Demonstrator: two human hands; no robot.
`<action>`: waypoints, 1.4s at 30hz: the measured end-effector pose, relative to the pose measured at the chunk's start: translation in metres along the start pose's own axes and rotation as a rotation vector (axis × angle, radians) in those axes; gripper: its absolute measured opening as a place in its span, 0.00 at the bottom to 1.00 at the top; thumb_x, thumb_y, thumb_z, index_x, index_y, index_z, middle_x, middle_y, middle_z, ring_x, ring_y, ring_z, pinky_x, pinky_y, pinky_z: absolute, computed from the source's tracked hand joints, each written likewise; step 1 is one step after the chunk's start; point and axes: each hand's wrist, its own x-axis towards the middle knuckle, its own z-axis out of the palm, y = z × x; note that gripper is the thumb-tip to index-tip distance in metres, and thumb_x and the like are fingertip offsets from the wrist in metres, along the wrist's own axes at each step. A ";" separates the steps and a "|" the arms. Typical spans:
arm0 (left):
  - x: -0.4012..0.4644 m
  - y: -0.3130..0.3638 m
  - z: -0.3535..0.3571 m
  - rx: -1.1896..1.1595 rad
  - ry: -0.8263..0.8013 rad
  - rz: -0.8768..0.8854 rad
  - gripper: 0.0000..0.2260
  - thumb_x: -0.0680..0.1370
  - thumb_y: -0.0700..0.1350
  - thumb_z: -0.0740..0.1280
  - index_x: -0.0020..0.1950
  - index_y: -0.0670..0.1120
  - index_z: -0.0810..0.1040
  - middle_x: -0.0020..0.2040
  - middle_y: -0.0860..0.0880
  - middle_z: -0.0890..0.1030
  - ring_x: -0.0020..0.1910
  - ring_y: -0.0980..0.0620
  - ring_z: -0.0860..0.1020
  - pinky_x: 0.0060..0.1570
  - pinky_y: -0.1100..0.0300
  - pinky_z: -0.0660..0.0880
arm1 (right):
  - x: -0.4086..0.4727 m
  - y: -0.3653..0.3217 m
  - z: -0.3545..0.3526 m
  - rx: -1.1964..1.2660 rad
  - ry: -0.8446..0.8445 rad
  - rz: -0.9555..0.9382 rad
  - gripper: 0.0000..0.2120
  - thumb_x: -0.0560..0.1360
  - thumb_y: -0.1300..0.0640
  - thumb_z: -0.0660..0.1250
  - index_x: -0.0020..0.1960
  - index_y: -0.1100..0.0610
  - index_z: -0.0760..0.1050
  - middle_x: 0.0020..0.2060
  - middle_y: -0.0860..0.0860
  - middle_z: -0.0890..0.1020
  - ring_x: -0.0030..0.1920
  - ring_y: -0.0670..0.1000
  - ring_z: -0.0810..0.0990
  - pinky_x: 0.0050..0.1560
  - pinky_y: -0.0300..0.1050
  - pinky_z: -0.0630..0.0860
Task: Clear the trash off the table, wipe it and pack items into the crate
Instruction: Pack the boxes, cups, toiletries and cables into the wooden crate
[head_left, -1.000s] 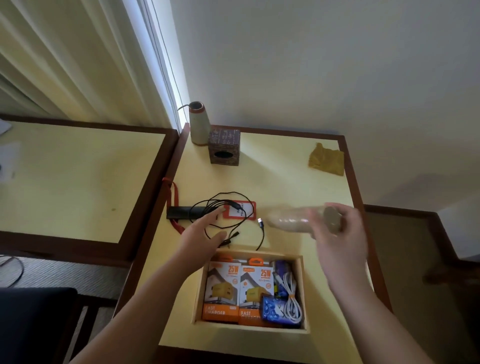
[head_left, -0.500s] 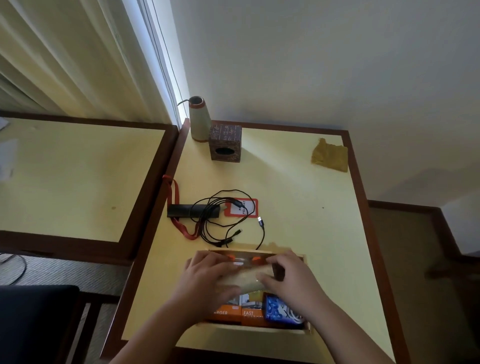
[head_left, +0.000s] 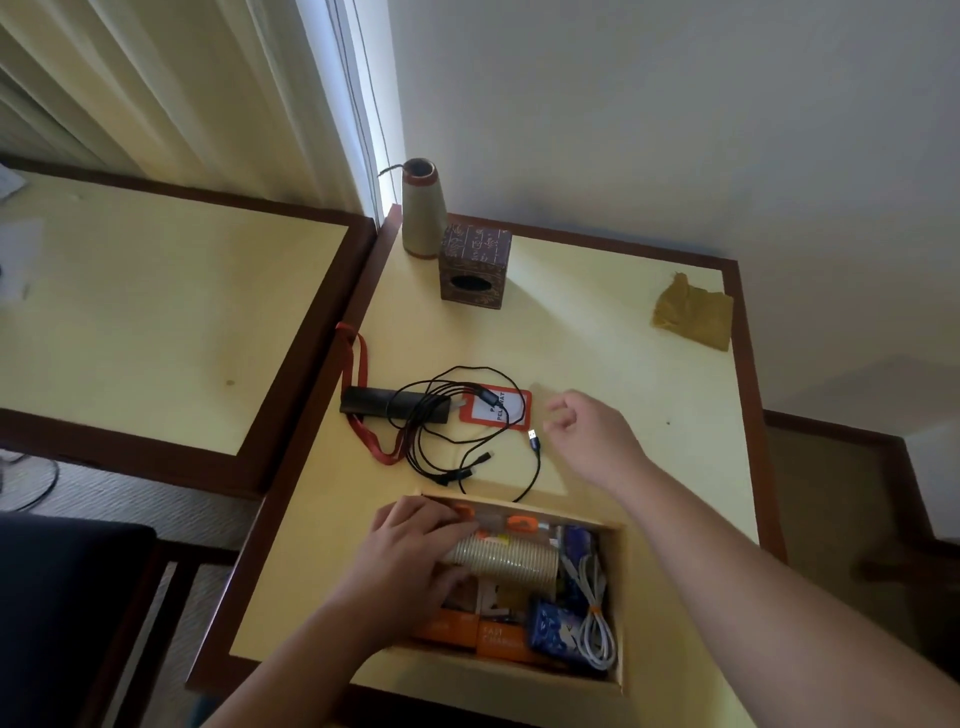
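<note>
- Wooden crate (head_left: 621, 613) at the near edge of the table (head_left: 597, 332), packed with orange charger boxes (head_left: 498, 636), a blue packet (head_left: 553, 626) and a coiled white cable (head_left: 597, 618).
- Lying across the boxes inside: a ribbed tan roll (head_left: 506, 558), on its side.
- Left hand (head_left: 410, 561) gripping the roll's left end, fingers curled around it.
- Right hand (head_left: 592, 436) raised above the table just past the crate, holding nothing, fingers loosely curled.
- Just left of that hand: a tangle of black cable (head_left: 457, 436), draped over a red-framed badge (head_left: 496, 408), a red lanyard (head_left: 363, 405) and a black bar (head_left: 379, 402).
- Farther back, by the wall: a tan cone (head_left: 423, 218) touching a patterned brown box (head_left: 474, 267).
- At the far right corner: a mustard cloth (head_left: 693, 317), well apart from everything else.
</note>
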 end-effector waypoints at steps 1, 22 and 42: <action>-0.001 -0.001 0.001 -0.008 0.001 0.000 0.24 0.81 0.62 0.65 0.78 0.64 0.70 0.73 0.62 0.71 0.74 0.58 0.60 0.75 0.57 0.52 | 0.017 -0.001 0.003 -0.042 -0.051 0.015 0.17 0.82 0.54 0.66 0.71 0.50 0.75 0.59 0.49 0.82 0.57 0.52 0.81 0.56 0.48 0.78; -0.007 -0.001 0.008 -0.060 0.037 -0.014 0.23 0.79 0.63 0.63 0.75 0.66 0.70 0.72 0.66 0.69 0.76 0.60 0.58 0.75 0.61 0.51 | 0.097 0.027 0.041 -0.226 -0.114 0.014 0.09 0.80 0.53 0.71 0.57 0.56 0.79 0.57 0.54 0.82 0.53 0.56 0.81 0.53 0.50 0.79; -0.011 0.008 0.008 -0.129 0.081 -0.025 0.26 0.78 0.61 0.65 0.76 0.63 0.70 0.72 0.64 0.69 0.75 0.60 0.59 0.77 0.59 0.50 | 0.050 0.015 0.007 0.186 0.091 0.121 0.10 0.77 0.58 0.74 0.55 0.51 0.76 0.46 0.49 0.82 0.45 0.51 0.82 0.37 0.44 0.74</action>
